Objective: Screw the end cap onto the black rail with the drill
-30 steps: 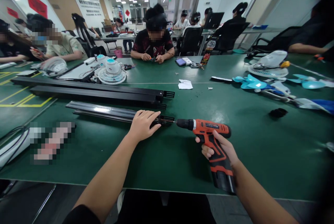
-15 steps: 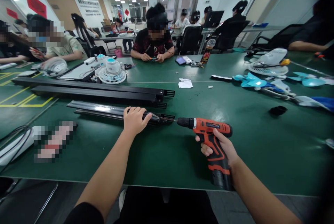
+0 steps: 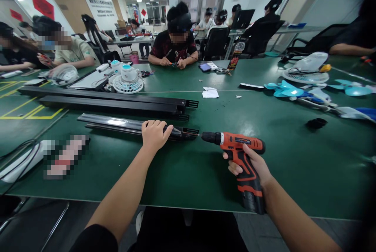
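Note:
My right hand (image 3: 257,165) is wrapped round the grip of an orange and black cordless drill (image 3: 242,144), which points left. The drill's thin bit reaches the slotted right end of a long black bar-shaped housing (image 3: 117,122); whether it sits in a screw is too small to tell. My left hand (image 3: 155,134) grips that housing from above near the same end, thumb toward the drill. The housing lies flat on the green table, with a glossy strip along its top. Just behind it lie two longer black bars (image 3: 111,103) with slotted ends.
White fan parts (image 3: 127,79) stand at the back left, and blue fan blades (image 3: 284,89) lie at the right. Paper scraps (image 3: 210,93) and a drink bottle (image 3: 235,56) are farther back. A co-worker (image 3: 176,44) sits opposite. Black cables (image 3: 29,154) lie at left.
The whole view has shifted slightly. My left hand keeps its hold on the housing, and the drill stays lined up with the housing's end.

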The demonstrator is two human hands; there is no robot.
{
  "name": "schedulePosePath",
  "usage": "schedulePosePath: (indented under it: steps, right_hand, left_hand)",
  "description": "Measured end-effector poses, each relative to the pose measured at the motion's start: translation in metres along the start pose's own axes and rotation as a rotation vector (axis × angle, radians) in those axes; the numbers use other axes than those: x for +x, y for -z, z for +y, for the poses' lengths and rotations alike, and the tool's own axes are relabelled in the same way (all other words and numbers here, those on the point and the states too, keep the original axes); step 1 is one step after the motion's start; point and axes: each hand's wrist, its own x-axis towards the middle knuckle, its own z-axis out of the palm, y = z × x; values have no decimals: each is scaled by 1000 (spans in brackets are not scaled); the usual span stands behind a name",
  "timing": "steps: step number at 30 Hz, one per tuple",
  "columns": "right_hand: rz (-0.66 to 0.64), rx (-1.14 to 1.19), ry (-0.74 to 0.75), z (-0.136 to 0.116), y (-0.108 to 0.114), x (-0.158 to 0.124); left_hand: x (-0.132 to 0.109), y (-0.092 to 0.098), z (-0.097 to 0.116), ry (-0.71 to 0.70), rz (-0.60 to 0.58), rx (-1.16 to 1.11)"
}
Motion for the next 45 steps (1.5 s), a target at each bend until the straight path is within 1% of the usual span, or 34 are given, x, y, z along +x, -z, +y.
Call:
schedulePosePath:
  steps: [4,13,18,25,34,40,45]
  right_hand:
    - [6,1,-23,-1,-2,0]
    - [41,-27,3,-2,-8,-2]
    - [20,-9,1,-2,-8,-2]
    - [2,4,-5,0,-4,-2]
    - [21,-9,20,-2,-9,-1]
    - [65,-9,12,6,2,0]
    - [62,-7,-9,4,3,-2]
  left_hand:
    - [-1,3,2,10,3,4]
    - [-1,3,3,16,12,5]
    - [-2,4,4,31,-16,-14]
    - [-2,6,7,40,-15,-1]
    - [1,8,12,46,-95,-24]
    - [-2,7,16,31,-28,-1]
    - [-6,6,15,35,21,-77]
